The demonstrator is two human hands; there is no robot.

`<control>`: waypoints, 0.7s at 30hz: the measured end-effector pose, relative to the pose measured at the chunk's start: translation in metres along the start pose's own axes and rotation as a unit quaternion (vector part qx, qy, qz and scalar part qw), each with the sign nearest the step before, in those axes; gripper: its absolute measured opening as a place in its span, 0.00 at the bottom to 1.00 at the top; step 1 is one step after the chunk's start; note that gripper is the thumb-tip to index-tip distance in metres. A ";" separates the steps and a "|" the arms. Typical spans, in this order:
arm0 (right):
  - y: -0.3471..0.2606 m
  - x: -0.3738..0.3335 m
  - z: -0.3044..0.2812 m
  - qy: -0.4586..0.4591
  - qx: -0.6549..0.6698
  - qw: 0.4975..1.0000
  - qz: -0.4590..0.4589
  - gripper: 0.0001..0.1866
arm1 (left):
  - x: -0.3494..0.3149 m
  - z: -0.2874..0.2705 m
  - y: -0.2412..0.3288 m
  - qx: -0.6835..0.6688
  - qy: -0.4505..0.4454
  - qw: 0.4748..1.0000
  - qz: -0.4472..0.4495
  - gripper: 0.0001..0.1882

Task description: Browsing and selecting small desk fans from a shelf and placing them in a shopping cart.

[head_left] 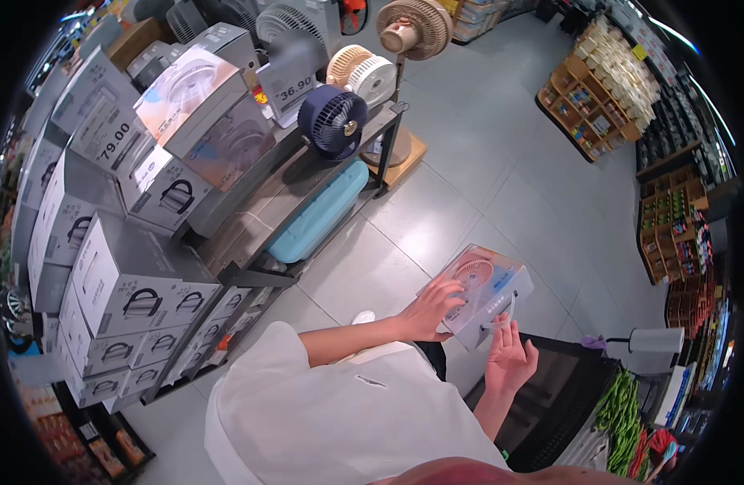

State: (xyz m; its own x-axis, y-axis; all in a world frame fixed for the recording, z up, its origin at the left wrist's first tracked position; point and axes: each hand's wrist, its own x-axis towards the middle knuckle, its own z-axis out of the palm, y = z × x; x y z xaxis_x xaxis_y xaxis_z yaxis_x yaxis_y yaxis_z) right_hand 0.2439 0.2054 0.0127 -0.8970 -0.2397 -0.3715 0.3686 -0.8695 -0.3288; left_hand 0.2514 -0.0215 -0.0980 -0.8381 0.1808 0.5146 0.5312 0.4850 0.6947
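Nearest, a person in a white shirt (332,404) extends both forearms toward a fan carton (505,273) right of centre in the frame. The carton is tilted, its printed face upward, presumably for viewing. The left hand (430,314) reaches across from the left with a bent elbow, palm down; its fingers, slightly spread, lie over the carton's left side. Whether they grip it cannot be told, the thumb being unclear. The right hand (511,360) rises from below, palm turned up and uncurled; its fingers stretch to the clear carry strap (504,317) at the near edge. No firm closure is evident; it appears to steady that side.

Beyond, at left, matching cartons (126,279) stand stacked, probably to save floor space. A light-blue tub (323,214) occupies the rack's lower level. Above, a navy fan (333,123) stands unboxed, apparently for display. Farthest, a wooden shelf unit (586,113) stands upper right.
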 end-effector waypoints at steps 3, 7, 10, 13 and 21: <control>0.019 0.048 0.032 -0.057 0.042 0.990 0.118 0.32 | 0.000 -0.016 0.005 0.014 0.083 0.995 -0.059 0.52; 0.047 0.107 0.103 -0.075 0.087 0.968 0.222 0.33 | 0.018 -0.033 -0.003 0.102 0.169 0.971 -0.137 0.54; 0.058 0.135 0.151 -0.107 0.095 0.944 0.296 0.33 | 0.032 -0.039 -0.004 0.108 0.266 0.921 -0.264 0.57; 0.056 0.144 0.174 -0.162 0.107 0.909 0.369 0.29 | 0.048 -0.033 -0.022 -0.007 0.322 0.884 -0.338 0.56; 0.048 0.205 0.193 -0.611 -0.438 0.658 0.039 0.14 | 0.081 -0.107 -0.002 -0.127 0.565 0.726 -0.371 0.33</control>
State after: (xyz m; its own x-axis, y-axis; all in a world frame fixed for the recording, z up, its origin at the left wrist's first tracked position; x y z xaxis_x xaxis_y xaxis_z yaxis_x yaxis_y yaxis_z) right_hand 0.0304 0.0312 0.0885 -0.1963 -0.9025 0.3833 -0.0556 -0.3800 -0.9233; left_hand 0.1954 -0.0991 -0.0037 -0.3452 -0.9363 -0.0652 0.1114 -0.1099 0.9877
